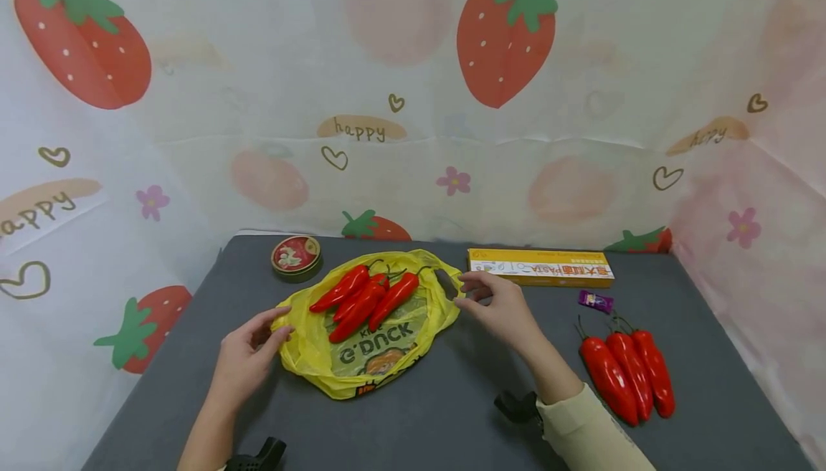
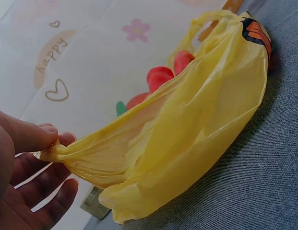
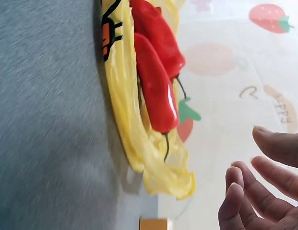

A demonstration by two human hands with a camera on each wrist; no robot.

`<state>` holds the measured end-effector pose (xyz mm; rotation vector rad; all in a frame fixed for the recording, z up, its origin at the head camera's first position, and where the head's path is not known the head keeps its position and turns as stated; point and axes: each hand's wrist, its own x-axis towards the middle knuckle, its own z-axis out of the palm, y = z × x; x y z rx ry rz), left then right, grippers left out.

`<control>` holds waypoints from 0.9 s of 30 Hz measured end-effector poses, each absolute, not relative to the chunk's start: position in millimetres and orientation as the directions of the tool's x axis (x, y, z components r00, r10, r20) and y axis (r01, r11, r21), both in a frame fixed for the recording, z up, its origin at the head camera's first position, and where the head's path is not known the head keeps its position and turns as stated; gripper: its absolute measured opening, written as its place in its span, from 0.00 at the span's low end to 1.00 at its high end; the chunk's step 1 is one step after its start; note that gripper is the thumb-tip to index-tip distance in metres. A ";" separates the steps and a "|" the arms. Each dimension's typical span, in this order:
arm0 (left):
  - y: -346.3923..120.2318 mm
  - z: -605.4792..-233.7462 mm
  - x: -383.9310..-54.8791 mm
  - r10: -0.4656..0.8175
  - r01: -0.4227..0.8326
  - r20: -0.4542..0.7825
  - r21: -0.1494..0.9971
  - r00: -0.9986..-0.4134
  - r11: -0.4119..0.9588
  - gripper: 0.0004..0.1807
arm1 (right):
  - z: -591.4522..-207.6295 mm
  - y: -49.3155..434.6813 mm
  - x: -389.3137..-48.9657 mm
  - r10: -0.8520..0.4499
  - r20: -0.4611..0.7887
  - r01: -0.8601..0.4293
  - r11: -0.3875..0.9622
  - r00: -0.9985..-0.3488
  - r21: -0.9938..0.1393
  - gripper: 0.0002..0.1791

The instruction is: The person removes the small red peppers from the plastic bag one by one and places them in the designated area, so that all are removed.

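Observation:
A yellow plastic bag lies spread on the table in the head view, with several red chili peppers on it. My left hand pinches the bag's left edge between thumb and finger; in the left wrist view that gathered corner is pulled taut. At the bag's right end, my right hand has loosely bent fingers around nothing. The right wrist view shows this hand apart from the bag's crumpled end. Pepper stems point toward that end.
Behind the bag stands a round red-lidded tin. A yellow pasta box lies at the back right, with a small purple packet in front of it. Three more red peppers lie at the right. A strawberry-printed cloth hangs behind the table.

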<state>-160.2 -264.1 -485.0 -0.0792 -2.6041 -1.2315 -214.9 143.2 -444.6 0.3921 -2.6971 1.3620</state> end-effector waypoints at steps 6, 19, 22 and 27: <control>-263.8 -484.4 -160.4 -0.062 0.162 0.260 0.752 -0.964 0.639 0.19 | -442.1 121.1 -224.9 -0.233 0.110 -0.223 0.543 -0.966 -0.810 0.26; -259.9 -481.4 -160.3 -0.063 0.135 0.229 0.750 -0.971 0.648 0.19 | -452.8 82.4 -255.9 -0.268 0.021 -0.165 0.530 -0.963 -0.832 0.29; -259.3 -481.2 -160.1 -0.065 0.128 0.220 0.755 -0.973 0.643 0.19 | -456.4 76.8 -263.1 -0.280 -0.020 -0.144 0.552 -0.960 -0.821 0.30; -258.9 -482.2 -160.4 -0.070 0.118 0.212 0.755 -0.975 0.646 0.19 | -462.1 68.2 -271.7 -0.298 -0.133 -0.066 0.574 -0.945 -0.816 0.36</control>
